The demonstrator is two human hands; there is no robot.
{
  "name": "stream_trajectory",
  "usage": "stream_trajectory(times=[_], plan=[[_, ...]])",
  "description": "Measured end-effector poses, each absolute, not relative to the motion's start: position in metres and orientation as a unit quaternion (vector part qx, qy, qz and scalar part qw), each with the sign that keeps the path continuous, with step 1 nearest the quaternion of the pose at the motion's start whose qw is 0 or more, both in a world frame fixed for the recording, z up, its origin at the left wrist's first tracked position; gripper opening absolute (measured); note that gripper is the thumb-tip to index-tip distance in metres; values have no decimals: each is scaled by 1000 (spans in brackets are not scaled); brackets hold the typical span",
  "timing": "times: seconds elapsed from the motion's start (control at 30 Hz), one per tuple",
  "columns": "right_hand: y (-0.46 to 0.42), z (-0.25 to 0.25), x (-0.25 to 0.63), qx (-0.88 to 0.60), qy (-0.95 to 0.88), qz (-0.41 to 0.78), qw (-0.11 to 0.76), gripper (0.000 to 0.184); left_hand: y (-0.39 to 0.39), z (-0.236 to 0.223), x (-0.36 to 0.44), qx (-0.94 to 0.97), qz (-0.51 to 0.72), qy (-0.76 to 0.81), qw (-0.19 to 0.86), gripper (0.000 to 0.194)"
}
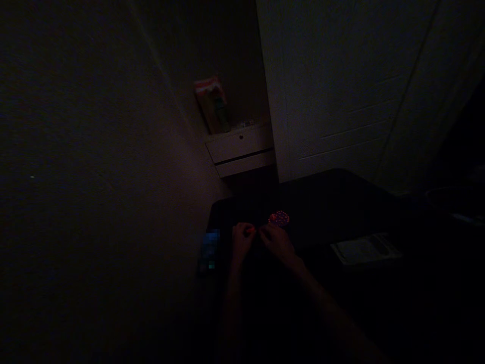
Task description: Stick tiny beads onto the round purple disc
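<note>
The scene is very dark. My left hand (241,238) is closed, its fingertips pinched on a small glowing red thing (250,230) whose kind I cannot make out. Close by on the right, my right hand (277,241) has its fingers curled together, pointing toward the left hand. Whatever its fingertips pinch is too dark to name. Just beyond the right hand lies a round purple disc (282,217) ringed with small reddish dots, with a brighter red spot at its left side.
Both hands are over a dark table (322,192). A lit screen (210,245) is at its left edge, and a pale flat packet (364,248) lies at the right. Behind stand a white drawer unit (246,151) with a red-topped package (210,103), and a pale panel (341,91).
</note>
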State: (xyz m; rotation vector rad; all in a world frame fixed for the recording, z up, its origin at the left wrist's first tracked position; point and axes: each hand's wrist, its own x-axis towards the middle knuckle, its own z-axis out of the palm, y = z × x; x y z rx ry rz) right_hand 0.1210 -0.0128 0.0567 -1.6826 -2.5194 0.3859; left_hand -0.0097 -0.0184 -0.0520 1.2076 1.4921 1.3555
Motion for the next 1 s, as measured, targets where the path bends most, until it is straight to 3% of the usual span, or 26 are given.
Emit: stream_trajectory(times=[0.4, 0.73, 0.9, 1.0], plan=[[-23, 68, 99, -480, -843, 201, 138, 21, -19, -47, -10, 461, 545, 578, 396, 35], [-54, 82, 52, -458, -823, 282, 182, 25, -108, -30, -15, 121, 635, 687, 333, 26], [-48, 161, 41, -457, -785, 270, 320, 22, -163, -32, -1, 45, 584, 754, 297, 38], [-38, 216, 52, -440, -782, 245, 368, 38, -176, -32, 2, 63, 532, 790, 297, 50]])
